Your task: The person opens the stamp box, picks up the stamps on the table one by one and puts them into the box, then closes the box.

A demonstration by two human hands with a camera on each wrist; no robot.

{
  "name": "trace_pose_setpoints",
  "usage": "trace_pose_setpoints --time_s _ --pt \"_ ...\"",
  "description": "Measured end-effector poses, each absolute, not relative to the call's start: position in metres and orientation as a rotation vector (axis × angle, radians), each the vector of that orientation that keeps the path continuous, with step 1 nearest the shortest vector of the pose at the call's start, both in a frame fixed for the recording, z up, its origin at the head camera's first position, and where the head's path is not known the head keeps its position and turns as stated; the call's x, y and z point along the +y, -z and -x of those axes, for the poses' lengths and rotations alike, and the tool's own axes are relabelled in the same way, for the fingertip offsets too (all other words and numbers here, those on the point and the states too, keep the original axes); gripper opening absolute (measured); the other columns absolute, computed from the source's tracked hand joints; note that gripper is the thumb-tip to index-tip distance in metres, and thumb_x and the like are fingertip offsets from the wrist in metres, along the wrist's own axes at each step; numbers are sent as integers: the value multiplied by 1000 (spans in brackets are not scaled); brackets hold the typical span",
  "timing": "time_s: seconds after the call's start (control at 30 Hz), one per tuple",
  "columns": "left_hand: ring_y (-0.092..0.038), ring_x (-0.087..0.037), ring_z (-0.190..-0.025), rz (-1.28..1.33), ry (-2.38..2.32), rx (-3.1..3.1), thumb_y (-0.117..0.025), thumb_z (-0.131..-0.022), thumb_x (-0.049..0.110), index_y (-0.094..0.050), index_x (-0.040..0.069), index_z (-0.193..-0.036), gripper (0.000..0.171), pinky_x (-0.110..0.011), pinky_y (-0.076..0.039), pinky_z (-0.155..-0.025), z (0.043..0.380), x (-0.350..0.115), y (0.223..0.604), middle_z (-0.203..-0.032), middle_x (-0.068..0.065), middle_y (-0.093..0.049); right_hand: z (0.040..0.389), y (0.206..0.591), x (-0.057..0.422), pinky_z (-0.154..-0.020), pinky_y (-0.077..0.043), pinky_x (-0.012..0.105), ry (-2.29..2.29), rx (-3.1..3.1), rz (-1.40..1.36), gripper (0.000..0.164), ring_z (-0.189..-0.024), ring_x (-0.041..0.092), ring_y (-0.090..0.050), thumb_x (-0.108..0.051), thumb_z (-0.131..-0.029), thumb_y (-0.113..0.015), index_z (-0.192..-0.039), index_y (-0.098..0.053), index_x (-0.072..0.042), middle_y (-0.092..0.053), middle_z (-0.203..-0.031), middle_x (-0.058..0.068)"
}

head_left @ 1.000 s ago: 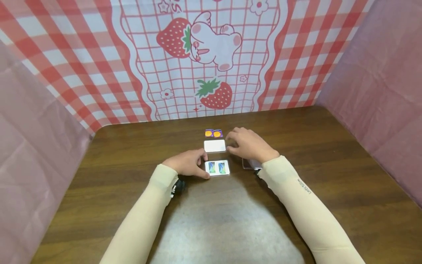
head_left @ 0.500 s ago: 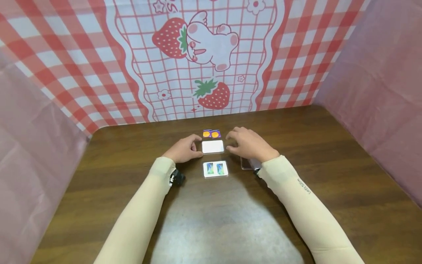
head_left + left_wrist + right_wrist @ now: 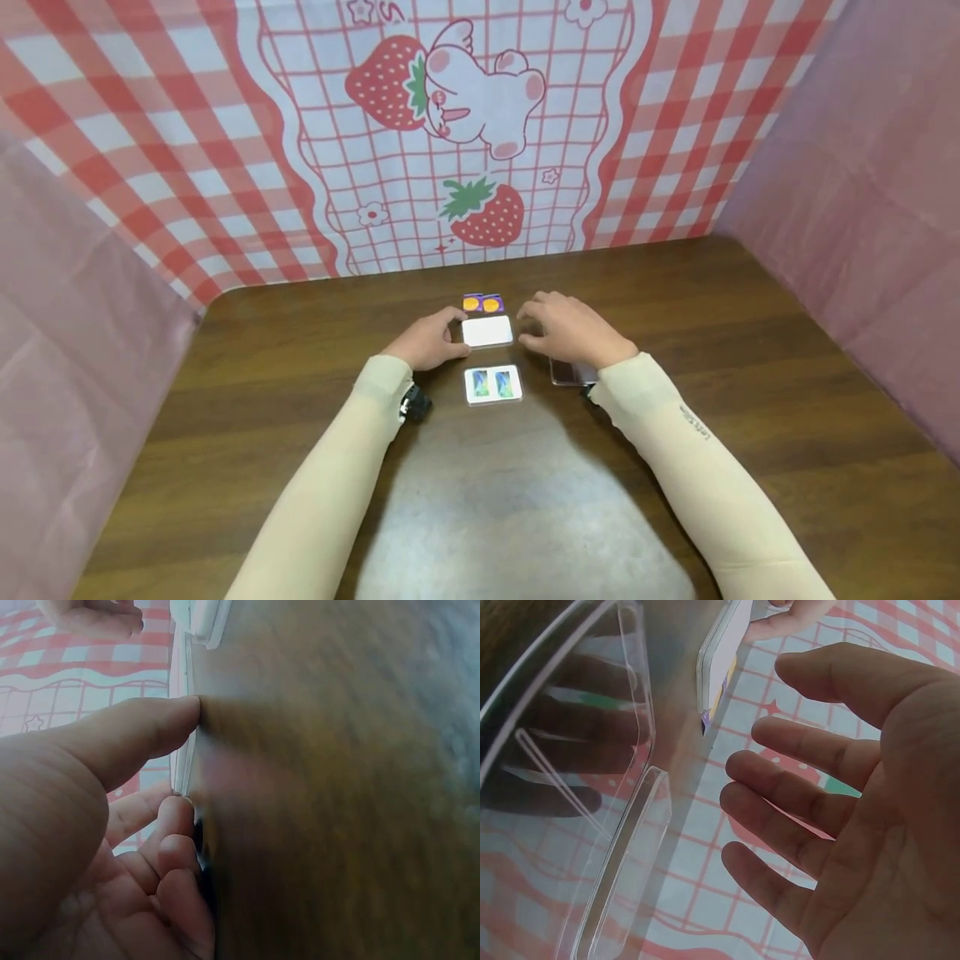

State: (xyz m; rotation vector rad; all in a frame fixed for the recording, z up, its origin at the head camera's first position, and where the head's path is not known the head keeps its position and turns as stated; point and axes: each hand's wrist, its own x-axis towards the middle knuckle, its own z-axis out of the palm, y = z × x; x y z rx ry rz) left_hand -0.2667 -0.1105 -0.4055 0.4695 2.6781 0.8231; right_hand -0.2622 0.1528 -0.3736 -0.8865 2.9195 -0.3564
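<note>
Wooden table (image 3: 712, 342) from above

Left hand (image 3: 423, 342): thumb and fingers bent round the left end of a white case (image 3: 487, 332), far middle. Right hand (image 3: 576, 327): just right of it, loosely spread, empty. Farther, two purple cards (image 3: 491, 305).

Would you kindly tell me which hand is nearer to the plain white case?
Left. The left hand is up against the left end of the plain white case; the right hand is off the case's right end, with a visible gap.
</note>
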Motion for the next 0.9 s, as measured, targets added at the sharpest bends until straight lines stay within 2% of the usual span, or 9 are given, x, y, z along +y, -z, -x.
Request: trace_pose_setpoints --time_s 0.13,0.3,0.4,0.53,0.63,0.9 --pt "-56 -23 -90 -442 -798 2674 -70 -100 34 -44 13 -153 63 -39 -48 -82 267 -110 404 -104 -10 -61 262 373 151 -101 -50 49 390 2888 896 37 -116 27 -62 -32 -98 -72 -128 -70 -9 -66 -126 9" --pt "-60 -28 -111 -442 -794 2670 -68 -101 34 -41 12 -155 63 -46 -48 -99 269 -108 400 -124 -16 -63 264 366 148 -99 -52 47 436 2863 912 34 -116 25 -62 -30 -99 -70 -126 -70 -10 -65 -124 7" --pt "-59 -30 -119 -445 -786 2676 -68 -101 34 -42 12 -154 63 -47 -46 -105 270 -108 399 -132 -18 -61 273 364 145 -95 -53 46 440 2882 920 31 -110 24 -63 -28 -100 -70 -124 -71 -9 -66 -120 7" --pt "-58 -30 -120 -450 -751 2683 -69 -100 35 -44 12 -152 62 -47 -46 -106 270 -110 402 -132 -17 -61 294 365 141 -89 -53 44 443 2917 879 25 -98 22 -63 -29 -99 -72 -118 -71 -11 -66 -110 5" --pt "-58 -30 -120 -462 -760 2682 -70 -100 34 -45 11 -151 61 -47 -46 -106 269 -109 404 -132 -18 -61 309 370 138 -87 -53 44 426 2924 819 24 -95 21 -63 -32 -99 -71 -115 -72 -14 -67 -108 3" --pt "-59 -30 -120 -457 -746 2689 -69 -100 35 -46 12 -151 61 -47 -46 -105 263 -107 405 -132 -18 -60 326 378 116 -94 -52 55 247 2888 866 29 -113 32 -64 -25 -103 -66 -128 -69 -10 -67 -127 13"
